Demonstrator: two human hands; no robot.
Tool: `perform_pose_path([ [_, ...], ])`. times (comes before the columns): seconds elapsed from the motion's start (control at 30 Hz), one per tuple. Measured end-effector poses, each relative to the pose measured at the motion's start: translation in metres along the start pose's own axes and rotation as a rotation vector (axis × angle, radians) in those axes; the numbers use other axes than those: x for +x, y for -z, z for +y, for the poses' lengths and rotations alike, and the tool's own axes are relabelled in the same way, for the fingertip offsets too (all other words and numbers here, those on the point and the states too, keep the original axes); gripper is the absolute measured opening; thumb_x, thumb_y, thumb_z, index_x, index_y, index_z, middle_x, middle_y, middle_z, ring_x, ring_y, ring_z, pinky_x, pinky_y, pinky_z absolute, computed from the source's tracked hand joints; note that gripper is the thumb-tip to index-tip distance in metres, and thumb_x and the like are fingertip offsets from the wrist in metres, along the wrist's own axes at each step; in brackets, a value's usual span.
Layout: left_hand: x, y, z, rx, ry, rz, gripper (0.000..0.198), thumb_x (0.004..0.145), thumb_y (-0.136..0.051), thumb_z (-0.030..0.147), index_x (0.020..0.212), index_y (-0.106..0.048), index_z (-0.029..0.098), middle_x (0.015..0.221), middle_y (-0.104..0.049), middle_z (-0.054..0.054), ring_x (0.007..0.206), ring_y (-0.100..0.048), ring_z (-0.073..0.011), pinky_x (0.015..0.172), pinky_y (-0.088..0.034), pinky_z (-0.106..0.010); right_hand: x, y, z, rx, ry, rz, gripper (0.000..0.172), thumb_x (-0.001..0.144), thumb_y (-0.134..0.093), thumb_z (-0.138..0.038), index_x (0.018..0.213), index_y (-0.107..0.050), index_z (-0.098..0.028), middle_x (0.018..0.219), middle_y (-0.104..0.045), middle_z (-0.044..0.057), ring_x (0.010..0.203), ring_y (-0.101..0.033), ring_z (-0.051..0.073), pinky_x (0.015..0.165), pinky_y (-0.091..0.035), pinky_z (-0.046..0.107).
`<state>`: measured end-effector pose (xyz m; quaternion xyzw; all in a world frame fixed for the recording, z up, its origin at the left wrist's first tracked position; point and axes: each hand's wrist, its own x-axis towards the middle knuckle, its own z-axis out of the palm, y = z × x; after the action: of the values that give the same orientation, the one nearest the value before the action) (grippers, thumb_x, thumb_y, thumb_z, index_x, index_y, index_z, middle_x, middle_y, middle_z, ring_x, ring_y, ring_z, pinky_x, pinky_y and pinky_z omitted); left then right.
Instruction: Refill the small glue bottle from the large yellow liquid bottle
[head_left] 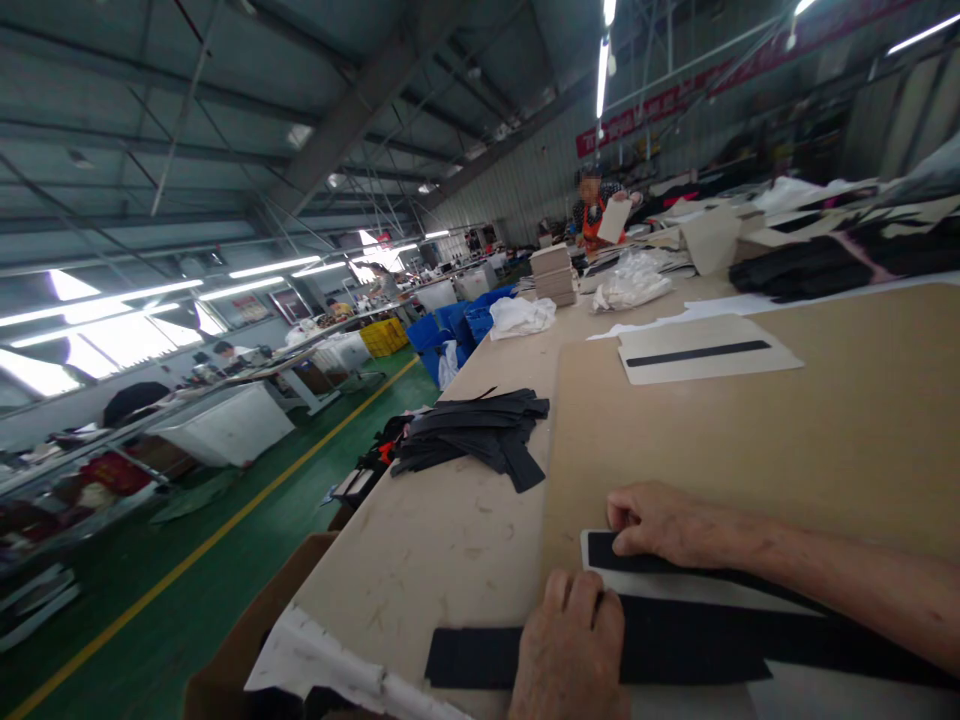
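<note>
My right hand (664,525) reaches in from the right, fingers curled and thumb pressed on the end of a black strip (604,550). That strip lies along a pale board (611,580), partly covered by my forearm. Nearer to me, my left hand (571,645) is bent over a flat layer of wider black strips (472,655), closed around it with the fingertips hidden. Further off on the table is another pale board (712,365) with a narrow black strip along its middle.
A loose pile of black strips (480,430) lies near the table's left edge. Crumpled white plastic (525,315), stacked boards (553,275) and a black bundle (840,260) stand further back. A co-worker (596,210) holds a board there. Blue bins (442,335) stand beside the table.
</note>
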<state>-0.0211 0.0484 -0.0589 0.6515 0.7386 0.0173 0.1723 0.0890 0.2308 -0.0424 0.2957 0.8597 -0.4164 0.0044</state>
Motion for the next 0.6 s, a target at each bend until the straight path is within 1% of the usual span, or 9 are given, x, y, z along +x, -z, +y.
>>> perform_pose_path([
  [0.23,0.002,0.003,0.002,0.034,0.013,-0.007,0.058,0.076,-0.049,0.017,0.133,-0.056,0.014,0.145,-0.051,-0.013,0.125,-0.048,-0.0373,0.103,-0.051,-0.055,0.006,-0.001,-0.002,-0.060,-0.008,-0.001,0.013,0.065,-0.068,-0.020,0.072,-0.057,-0.021,0.066,-0.057,-0.004,0.063,-0.050,0.013,0.053,-0.029,0.027],
  [0.33,0.000,0.005,0.005,0.069,0.040,-0.017,0.057,0.077,-0.045,0.014,0.133,-0.056,0.015,0.157,-0.040,-0.013,0.132,-0.044,-0.0383,0.105,-0.050,-0.055,0.005,0.001,-0.003,-0.082,-0.007,-0.013,0.013,0.066,-0.067,-0.019,0.072,-0.056,-0.021,0.066,-0.057,-0.004,0.063,-0.051,0.013,0.054,-0.029,0.027],
  [0.4,0.001,0.007,0.006,0.073,0.029,-0.019,0.054,0.079,-0.046,0.016,0.132,-0.056,0.015,0.164,-0.029,-0.013,0.136,-0.042,-0.0393,0.106,-0.050,-0.055,0.005,0.000,-0.005,-0.098,-0.008,-0.013,0.012,0.067,-0.068,-0.019,0.072,-0.056,-0.021,0.067,-0.058,-0.004,0.065,-0.051,0.014,0.055,-0.029,0.027],
  [0.43,0.001,0.008,0.006,0.070,0.019,-0.020,0.052,0.079,-0.048,0.017,0.130,-0.057,0.014,0.165,-0.027,-0.014,0.136,-0.042,-0.0400,0.106,-0.050,-0.055,0.005,0.000,-0.006,-0.106,-0.009,-0.009,0.012,0.067,-0.068,-0.019,0.072,-0.057,-0.021,0.067,-0.058,-0.004,0.065,-0.052,0.014,0.055,-0.029,0.027],
  [0.53,0.004,0.010,0.005,0.072,-0.014,-0.031,0.050,0.079,-0.052,0.021,0.127,-0.059,0.012,0.164,-0.029,-0.016,0.135,-0.043,-0.0419,0.106,-0.050,-0.056,0.005,-0.001,-0.009,-0.118,-0.016,0.002,0.012,0.067,-0.068,-0.019,0.072,-0.057,-0.021,0.067,-0.056,-0.004,0.065,-0.051,0.014,0.055,-0.029,0.027],
  [0.6,0.006,0.012,0.005,0.080,-0.025,-0.036,0.050,0.079,-0.052,0.020,0.127,-0.060,0.011,0.163,-0.031,-0.017,0.135,-0.043,-0.0419,0.107,-0.049,-0.055,0.004,0.005,-0.010,-0.105,-0.026,-0.012,0.014,0.066,-0.069,-0.021,0.074,-0.058,-0.021,0.067,-0.056,-0.004,0.065,-0.051,0.014,0.054,-0.029,0.027],
])
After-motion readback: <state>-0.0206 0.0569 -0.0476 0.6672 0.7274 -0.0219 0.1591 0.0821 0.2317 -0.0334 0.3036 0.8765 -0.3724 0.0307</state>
